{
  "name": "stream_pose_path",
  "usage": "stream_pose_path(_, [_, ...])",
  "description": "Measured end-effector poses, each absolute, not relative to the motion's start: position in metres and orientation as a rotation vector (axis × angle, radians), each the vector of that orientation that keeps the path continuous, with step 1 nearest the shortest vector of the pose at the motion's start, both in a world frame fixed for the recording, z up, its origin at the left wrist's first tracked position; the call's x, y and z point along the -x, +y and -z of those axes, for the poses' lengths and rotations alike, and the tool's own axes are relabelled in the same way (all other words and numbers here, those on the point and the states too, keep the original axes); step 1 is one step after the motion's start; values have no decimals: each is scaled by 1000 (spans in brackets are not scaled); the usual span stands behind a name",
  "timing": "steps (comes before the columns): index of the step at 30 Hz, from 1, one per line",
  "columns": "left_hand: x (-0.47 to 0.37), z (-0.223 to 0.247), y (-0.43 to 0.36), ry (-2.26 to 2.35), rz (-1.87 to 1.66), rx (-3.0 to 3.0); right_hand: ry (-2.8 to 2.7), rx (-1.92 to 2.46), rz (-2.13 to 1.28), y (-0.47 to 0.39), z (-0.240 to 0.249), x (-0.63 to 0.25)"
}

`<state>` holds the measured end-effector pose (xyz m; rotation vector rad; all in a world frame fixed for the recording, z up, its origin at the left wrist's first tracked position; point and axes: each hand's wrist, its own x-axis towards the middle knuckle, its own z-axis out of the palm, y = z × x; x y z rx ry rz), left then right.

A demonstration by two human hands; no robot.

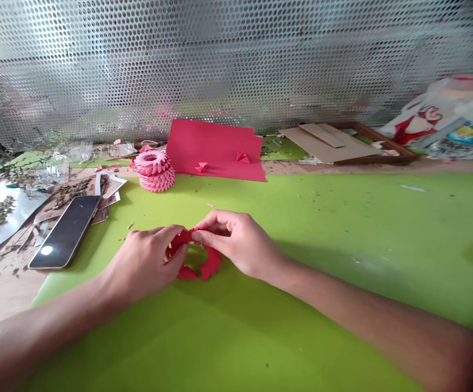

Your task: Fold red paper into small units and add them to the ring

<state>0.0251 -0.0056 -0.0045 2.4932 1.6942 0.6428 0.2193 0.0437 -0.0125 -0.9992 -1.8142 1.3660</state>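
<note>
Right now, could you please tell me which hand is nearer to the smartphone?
Left: the left hand is to the right of the smartphone, while the right hand is farther right.

At centre frame, the red paper ring (211,264) is partly hidden by the left hand (146,256) and right hand (242,242), the printed bag (428,117) is cut off at upper right, and coloured patches on the perforated screen (220,54) are blurred.

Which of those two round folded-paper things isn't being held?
The pink stack, standing by the red sheet; the red ring is in the left hand and right hand.
</note>
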Motion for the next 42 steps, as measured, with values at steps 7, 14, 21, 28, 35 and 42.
stream_pose_path(7, [-24,1,-5,1655,-659,-2418,-1816,980,-1388,45,9,-220])
stream_pose_path(14, [-20,-7,4,1425,-761,-1889,-1838,982,-1242,44,0,-226])
stream_pose_path(21, [-19,-3,8,1330,-712,-1759,-1903,1017,-1259,46,-3,-227])
stream_pose_path(28, [-18,1,10,1381,-661,-1782,-1918,1071,-1388,48,-1,-225])
stream_pose_path(35, [-21,-1,9,1389,-648,-1765,-1844,1033,-1474,47,3,-221])
stream_pose_path(42, [5,-8,10,1060,-1043,-2377,-1498,1121,-1720,55,-6,-233])
